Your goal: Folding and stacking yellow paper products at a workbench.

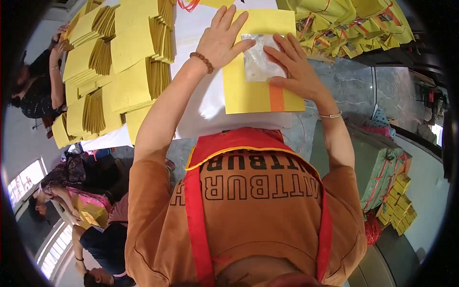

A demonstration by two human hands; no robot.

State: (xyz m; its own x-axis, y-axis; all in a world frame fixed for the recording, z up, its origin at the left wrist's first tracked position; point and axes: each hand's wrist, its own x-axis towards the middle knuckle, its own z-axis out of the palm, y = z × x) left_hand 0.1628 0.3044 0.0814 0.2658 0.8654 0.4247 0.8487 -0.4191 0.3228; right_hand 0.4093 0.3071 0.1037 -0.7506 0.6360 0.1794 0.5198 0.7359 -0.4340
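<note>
A stack of yellow paper [236,98] lies in front of me at the table's near edge. On it sits a silver foil square [256,69], with an orange strip [277,98] showing below the foil. My left hand [222,40] is laid flat with fingers spread, its thumb on the foil and its palm at the paper's left edge. Spread over the foil's right side is my right hand [294,67], fingers apart and pressing down. Neither hand grips anything. How many sheets lie under the top one cannot be told.
Folded yellow paper bundles [131,81] fill the table's left side. More yellow bundles with red ties [354,28] lie at the far right. A green wrapped bale [366,162] and small yellow packets [397,205] stand right of me. Other people [40,91] sit at the left.
</note>
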